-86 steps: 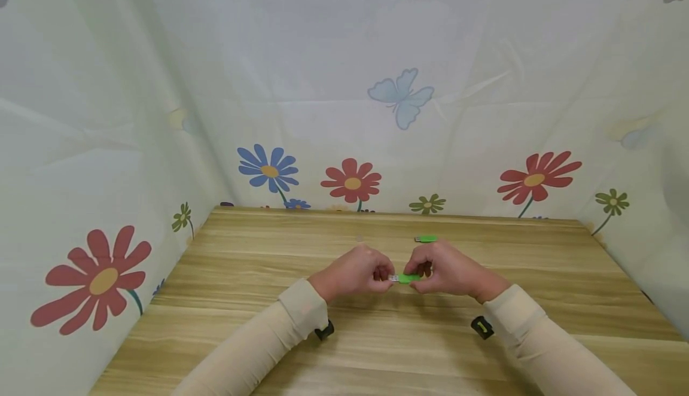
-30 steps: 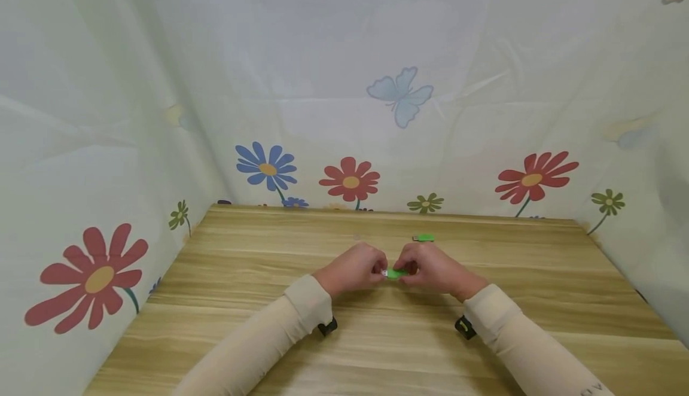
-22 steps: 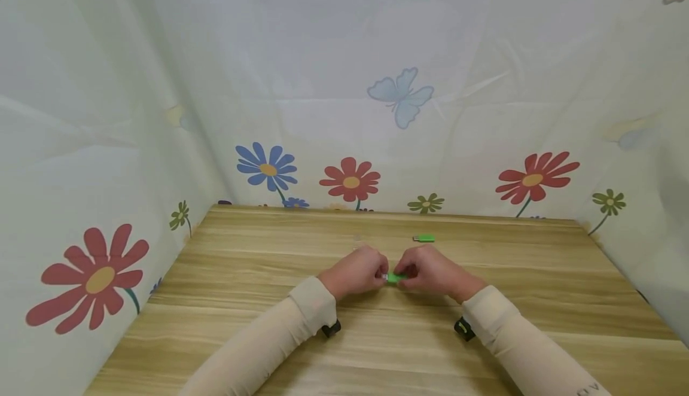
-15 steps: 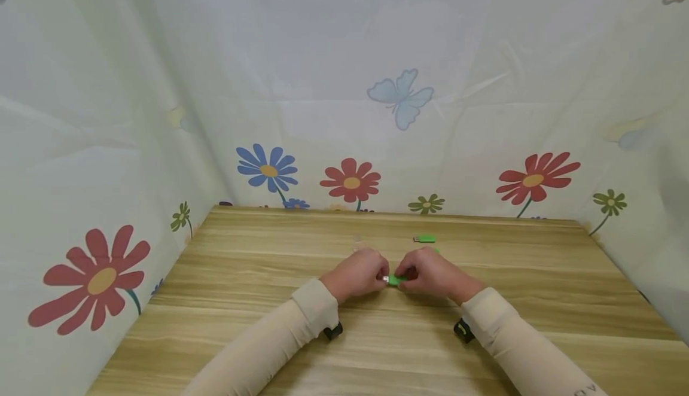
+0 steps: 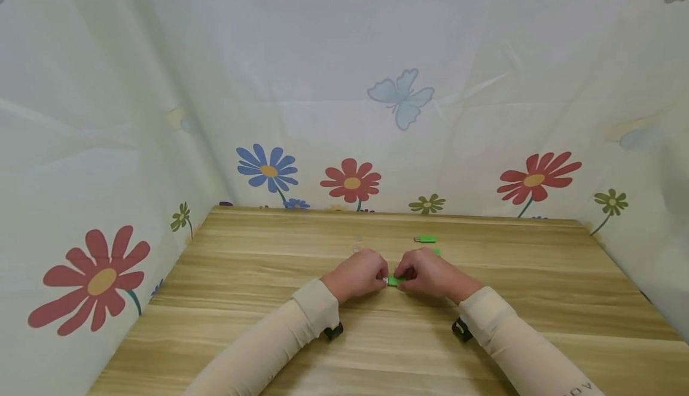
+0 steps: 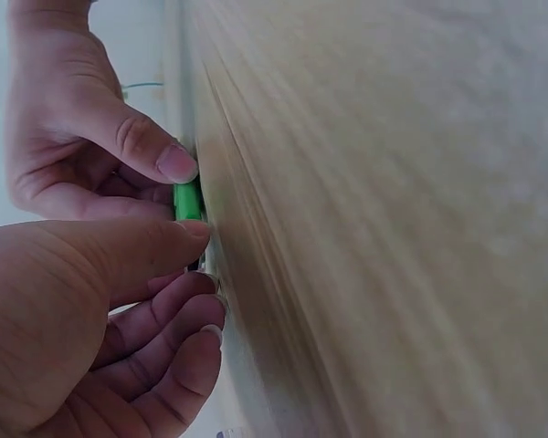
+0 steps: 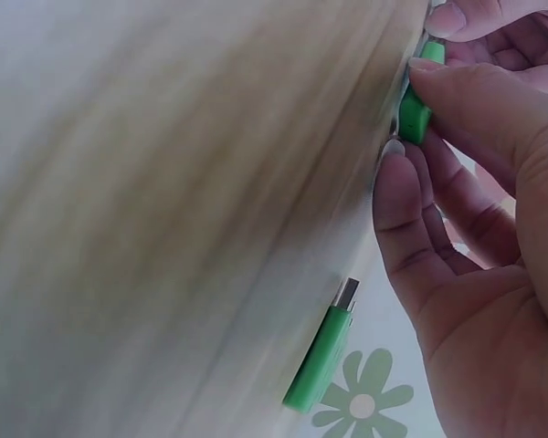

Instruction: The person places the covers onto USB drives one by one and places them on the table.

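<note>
So compared with about three seconds ago, both hands have bunched up closer together, and the stick (image 5: 395, 280) has slid a touch toward 9 o'clock (12 being the table's far edge). A green bit (image 5: 436, 252) now pokes out past the right hand (image 5: 435, 274) too; can't tell if it's another whole stick.

The stick is right between the two hands, roughly level, pale plug end at 9. It's really low over the table (image 5: 269, 252), but I can't tell whether it touches. Right thumb and fingertips are pinching the green body from the 3 o'clock side. Left hand (image 5: 357, 273) comes in from 9, thumb and fingertips pinching the plug end, so most of the plug is covered. Its other fingers are curled in underneath.

From the held stick, a second stick (image 7: 320, 360) lies on the table at about 1 o'clock, metal plug also toward 9. The green bit is at 2, just beside the right hand. Around 10 to 11 there are some faint clear bits (image 5: 357, 249), too washed out to make out.

Rolled beige sleeves (image 5: 258, 351), flowery backdrop (image 5: 290, 55) behind the far edge.
</note>
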A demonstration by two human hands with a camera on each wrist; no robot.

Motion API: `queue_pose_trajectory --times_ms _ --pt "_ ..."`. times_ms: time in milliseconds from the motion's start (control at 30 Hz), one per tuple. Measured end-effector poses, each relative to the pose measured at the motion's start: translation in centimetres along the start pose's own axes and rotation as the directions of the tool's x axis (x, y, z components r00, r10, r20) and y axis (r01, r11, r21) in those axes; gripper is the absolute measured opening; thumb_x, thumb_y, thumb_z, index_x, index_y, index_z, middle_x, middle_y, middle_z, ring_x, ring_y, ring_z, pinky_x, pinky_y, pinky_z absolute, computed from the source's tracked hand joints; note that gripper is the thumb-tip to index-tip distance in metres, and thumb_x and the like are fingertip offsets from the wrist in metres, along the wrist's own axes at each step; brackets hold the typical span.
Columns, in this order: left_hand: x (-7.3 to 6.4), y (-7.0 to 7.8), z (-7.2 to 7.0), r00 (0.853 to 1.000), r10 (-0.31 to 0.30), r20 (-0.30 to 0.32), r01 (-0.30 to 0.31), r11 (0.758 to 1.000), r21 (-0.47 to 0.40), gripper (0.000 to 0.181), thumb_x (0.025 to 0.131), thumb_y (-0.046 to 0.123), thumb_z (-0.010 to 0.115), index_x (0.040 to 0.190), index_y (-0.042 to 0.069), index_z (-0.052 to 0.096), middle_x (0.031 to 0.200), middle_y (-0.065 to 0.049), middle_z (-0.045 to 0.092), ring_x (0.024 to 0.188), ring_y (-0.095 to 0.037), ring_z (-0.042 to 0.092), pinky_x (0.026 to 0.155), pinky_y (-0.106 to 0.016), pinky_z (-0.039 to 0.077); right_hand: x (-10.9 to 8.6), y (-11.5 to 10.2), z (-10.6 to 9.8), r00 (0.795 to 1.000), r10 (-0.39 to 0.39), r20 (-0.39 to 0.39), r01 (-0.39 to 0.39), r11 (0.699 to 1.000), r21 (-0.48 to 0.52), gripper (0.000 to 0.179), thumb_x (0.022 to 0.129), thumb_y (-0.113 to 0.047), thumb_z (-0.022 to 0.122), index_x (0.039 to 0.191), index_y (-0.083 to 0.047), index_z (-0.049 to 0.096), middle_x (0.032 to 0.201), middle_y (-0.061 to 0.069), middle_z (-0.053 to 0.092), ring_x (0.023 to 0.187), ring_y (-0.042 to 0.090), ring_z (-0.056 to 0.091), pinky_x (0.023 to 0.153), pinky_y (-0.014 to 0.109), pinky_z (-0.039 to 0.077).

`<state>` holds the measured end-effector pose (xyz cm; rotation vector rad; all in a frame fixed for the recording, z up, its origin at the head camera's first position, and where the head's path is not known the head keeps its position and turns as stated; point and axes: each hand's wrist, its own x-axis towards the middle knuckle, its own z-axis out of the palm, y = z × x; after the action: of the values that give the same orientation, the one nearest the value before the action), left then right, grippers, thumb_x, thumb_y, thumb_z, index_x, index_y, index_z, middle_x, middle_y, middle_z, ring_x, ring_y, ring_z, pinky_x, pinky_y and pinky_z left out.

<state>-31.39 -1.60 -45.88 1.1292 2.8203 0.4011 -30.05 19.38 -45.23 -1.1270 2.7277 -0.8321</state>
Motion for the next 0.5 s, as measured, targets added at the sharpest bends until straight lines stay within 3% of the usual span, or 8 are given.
queue_pose_trajectory --times_ms 500 --pt "0.22 -0.11 0.19 1.0 0.003 -0.008 -0.003 1.0 -0.008 0.012 0.092 0.02 0.077 0.081 0.016 0.078 0.071 0.011 0.066 0.067 -0.003 0.056 0.063 -0.015 0.045 0.1 0.39 -0.02 0.999 0.043 0.007 -0.043 0.999 0.019 0.011 0.083 -0.005 0.082 0.094 -0.007 0.08 0.089 0.001 0.072 0.075 0.001 0.063 0.067 0.019 0.054"
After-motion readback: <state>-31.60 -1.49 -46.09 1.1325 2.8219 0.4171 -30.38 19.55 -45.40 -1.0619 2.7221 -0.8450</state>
